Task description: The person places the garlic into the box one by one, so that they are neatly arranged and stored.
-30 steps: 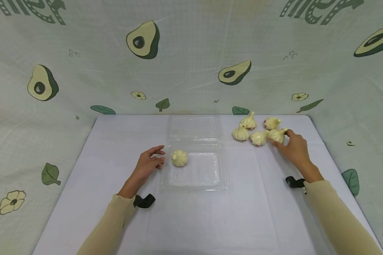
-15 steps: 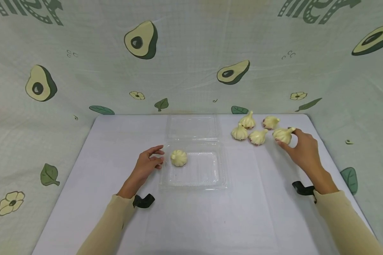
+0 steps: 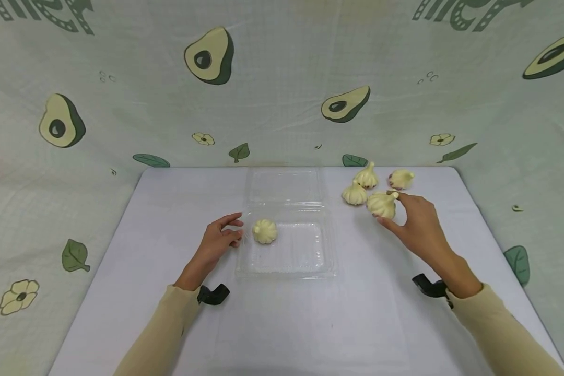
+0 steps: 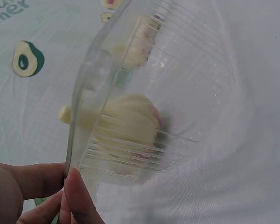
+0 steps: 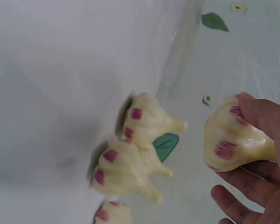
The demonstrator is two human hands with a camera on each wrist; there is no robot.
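From the head view, we see the right hand [image 3: 415, 222] raised over the white worktop [image 3: 282, 324], its grip closed round a garlic bulb [image 3: 382, 204]; three loose bulbs [image 3: 355, 194] lie just behind it. Our left hand [image 3: 218, 241] rests at the left edge of the clear plastic box [image 3: 305, 256], where one bulb [image 3: 265, 231] sits in the tray's near left corner.

At the left wrist, we see a thumb and fingers [image 4: 79, 196] pinching the box rim [image 4: 91, 84], the bulb inside [image 4: 130, 122] blurred behind the ribbed wall.

At the right wrist, the fingers [image 5: 266, 114] curl round the held bulb [image 5: 231, 137], apart from the loose ones [image 5: 144, 122].
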